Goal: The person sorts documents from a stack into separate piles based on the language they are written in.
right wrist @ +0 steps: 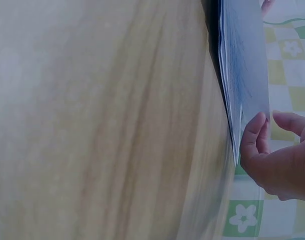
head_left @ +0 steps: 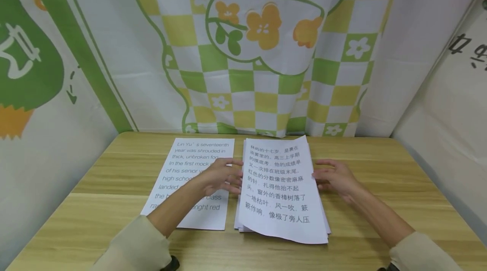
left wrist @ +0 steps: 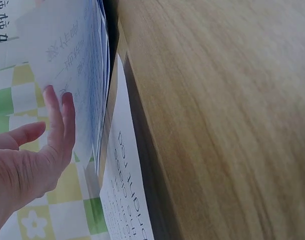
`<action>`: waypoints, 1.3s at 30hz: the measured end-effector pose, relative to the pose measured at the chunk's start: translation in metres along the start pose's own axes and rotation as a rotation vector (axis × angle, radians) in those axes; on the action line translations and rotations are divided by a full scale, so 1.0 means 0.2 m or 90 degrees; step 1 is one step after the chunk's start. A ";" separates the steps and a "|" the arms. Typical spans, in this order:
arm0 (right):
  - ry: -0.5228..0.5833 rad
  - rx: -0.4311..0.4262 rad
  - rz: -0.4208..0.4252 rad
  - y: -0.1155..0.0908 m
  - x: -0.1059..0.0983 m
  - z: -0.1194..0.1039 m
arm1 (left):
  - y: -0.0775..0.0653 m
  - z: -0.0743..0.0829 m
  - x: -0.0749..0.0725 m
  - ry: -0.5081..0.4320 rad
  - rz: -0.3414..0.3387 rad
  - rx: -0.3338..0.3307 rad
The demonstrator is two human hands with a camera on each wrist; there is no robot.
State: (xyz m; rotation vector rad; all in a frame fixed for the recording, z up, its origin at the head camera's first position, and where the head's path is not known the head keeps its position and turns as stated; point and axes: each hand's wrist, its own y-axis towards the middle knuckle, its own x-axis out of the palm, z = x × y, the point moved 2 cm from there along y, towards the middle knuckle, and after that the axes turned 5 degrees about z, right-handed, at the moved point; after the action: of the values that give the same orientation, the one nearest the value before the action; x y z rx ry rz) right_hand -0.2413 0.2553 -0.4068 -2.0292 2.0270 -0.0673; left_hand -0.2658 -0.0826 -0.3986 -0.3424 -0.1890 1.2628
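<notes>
Item: top sheet printed in Chinese (head_left: 279, 186), uppermost on a stack of paper (head_left: 237, 223) at the middle of the wood-grain table (head_left: 384, 169). It bows upward, upper right corner turned up, lower edge not lined up with the sheets beneath; several loose edges show below it. The lines of print face the person, presumably for upright reading.

Item: English-text sheet (head_left: 186, 169), flat on the table just left of the stack, apart from it, likewise turned to the person; the left forearm covers part of the print.

Item: left hand (head_left: 222, 177), at the stack's left long edge. Fingers extended, thumb well apart from them; nothing clasped. The forearm slants inward over the English-text sheet.

Item: right hand (head_left: 336, 178), at the opposite long edge, fingers pointing inward, one fingertip at the paper's rim. In the right wrist view, thumb and finger lie either side of the top sheet's edge; whether they pinch it cannot be told. The facing placement appears suited to minding both long edges of loose paper together.

Item: beige sleeves (head_left: 133, 245), ending behind both wrists.

Item: checked, flowered curtain (head_left: 262, 89), hanging behind the table.
</notes>
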 end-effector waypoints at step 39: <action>-0.005 -0.005 0.009 0.00 -0.02 0.02 | 0.07 -0.02 0.03 0.018 0.089 0.000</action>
State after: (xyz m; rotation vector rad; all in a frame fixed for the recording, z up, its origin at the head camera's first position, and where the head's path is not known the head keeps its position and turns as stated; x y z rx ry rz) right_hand -0.2410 0.2598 -0.4107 -2.0159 2.0406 -0.0485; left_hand -0.2742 -0.0736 -0.4075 -0.3787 -0.1425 1.3953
